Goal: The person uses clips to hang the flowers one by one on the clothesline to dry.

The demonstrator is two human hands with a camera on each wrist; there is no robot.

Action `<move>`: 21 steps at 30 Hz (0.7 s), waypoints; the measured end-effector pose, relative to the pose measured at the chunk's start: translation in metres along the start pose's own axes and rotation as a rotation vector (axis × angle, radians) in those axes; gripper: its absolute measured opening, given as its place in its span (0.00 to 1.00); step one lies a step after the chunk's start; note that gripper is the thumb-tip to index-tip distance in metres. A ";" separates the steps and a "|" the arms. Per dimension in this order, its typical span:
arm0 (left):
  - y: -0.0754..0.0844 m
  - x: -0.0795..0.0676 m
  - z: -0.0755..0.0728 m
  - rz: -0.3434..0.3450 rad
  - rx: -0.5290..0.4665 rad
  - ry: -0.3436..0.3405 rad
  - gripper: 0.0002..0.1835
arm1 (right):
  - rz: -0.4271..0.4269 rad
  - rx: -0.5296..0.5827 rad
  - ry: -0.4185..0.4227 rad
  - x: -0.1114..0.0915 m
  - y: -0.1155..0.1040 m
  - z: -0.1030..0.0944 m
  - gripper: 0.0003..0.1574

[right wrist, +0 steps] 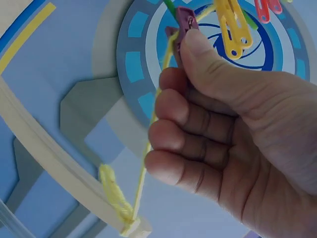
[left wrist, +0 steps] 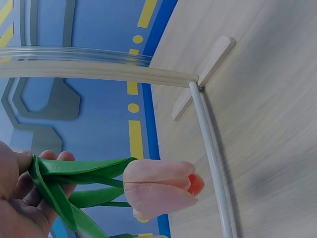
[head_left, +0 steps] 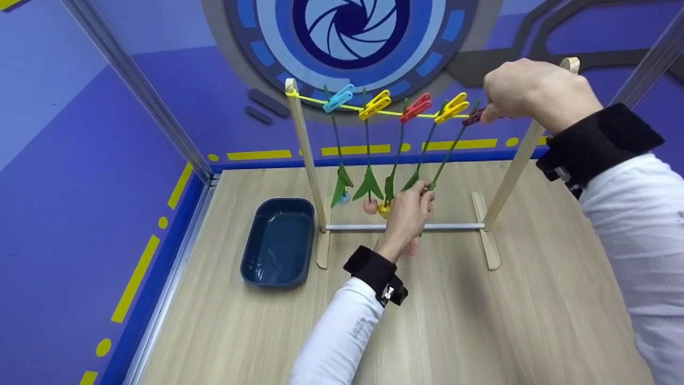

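Observation:
My right hand [head_left: 539, 93] pinches a dark purple clothespin [right wrist: 184, 29] between thumb and forefinger, on the yellow cord [right wrist: 148, 144]. Below it, my left hand [head_left: 410, 211] holds the green stem of a pink artificial tulip [left wrist: 161, 186] near its leaves. The tulip hangs head down, its stem top at the purple clothespin. Along the cord to the left, a blue clothespin [head_left: 339, 98], a yellow one [head_left: 375, 105], a red one [head_left: 416, 108] and another yellow clothespin [head_left: 452, 108] hold stems of hanging tulips. The left hand partly hides the flowers behind it.
The cord runs between two wooden posts [head_left: 306, 155] joined low down by a white bar [head_left: 355, 228]. A dark blue basin [head_left: 279, 280] stands on the wooden table left of the rack. Patterned blue panels rise behind and on the left.

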State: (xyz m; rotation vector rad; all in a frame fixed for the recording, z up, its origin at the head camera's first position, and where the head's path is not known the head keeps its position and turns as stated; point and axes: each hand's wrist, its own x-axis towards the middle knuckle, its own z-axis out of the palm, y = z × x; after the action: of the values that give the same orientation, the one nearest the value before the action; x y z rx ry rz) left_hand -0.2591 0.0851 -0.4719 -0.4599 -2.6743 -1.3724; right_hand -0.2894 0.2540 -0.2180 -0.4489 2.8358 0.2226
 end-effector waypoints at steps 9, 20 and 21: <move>0.001 0.003 -0.002 0.047 0.065 0.062 0.16 | -0.006 -0.008 0.177 -0.005 0.002 0.004 0.25; -0.004 -0.007 -0.001 0.051 0.108 0.066 0.14 | 0.010 0.153 0.684 -0.005 -0.004 0.047 0.34; -0.005 -0.008 -0.002 0.048 0.109 0.064 0.14 | 0.010 0.183 0.763 -0.004 -0.006 0.055 0.35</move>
State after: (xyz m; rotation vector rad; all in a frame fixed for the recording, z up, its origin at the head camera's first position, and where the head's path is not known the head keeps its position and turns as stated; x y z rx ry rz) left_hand -0.2527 0.0792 -0.4763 -0.4585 -2.6517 -1.2006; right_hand -0.2717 0.2602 -0.2696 -0.5732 3.5476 -0.2700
